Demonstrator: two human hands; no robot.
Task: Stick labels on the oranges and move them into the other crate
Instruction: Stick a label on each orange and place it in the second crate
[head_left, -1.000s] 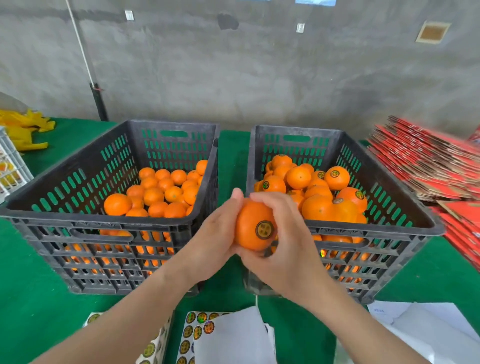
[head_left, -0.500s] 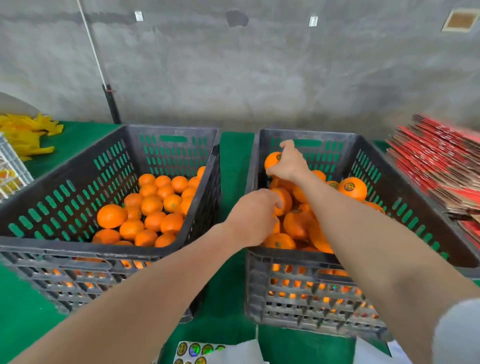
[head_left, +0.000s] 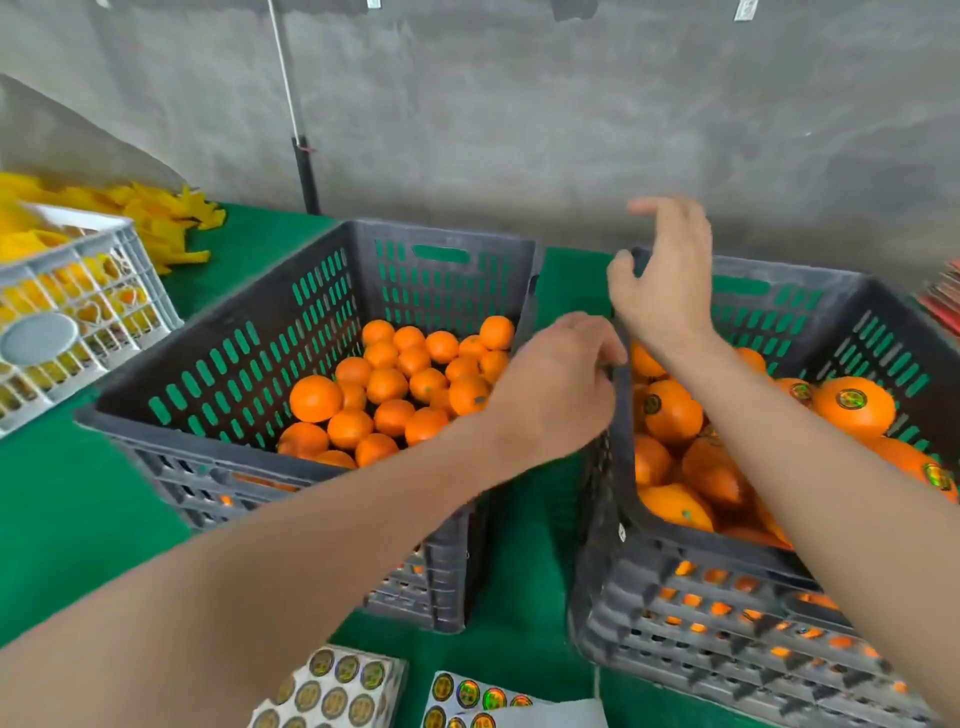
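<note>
Oranges (head_left: 384, 387) needing labels sit in the left crate (head_left: 218, 322), right beside the left hand (head_left: 556, 389), curled at the right crate (head_left: 831, 291) rim, grip unclear. Right hand (head_left: 665, 291) is open, empty, farther off.

No readable text; print on the round labels (head_left: 851, 399) of oranges (head_left: 862, 428) and sheets (head_left: 332, 686) too blurred.

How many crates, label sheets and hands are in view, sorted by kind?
2 dark grey crates
1 white crate
2 label sheets
2 hands: left hand, right hand
Total: 7
</note>
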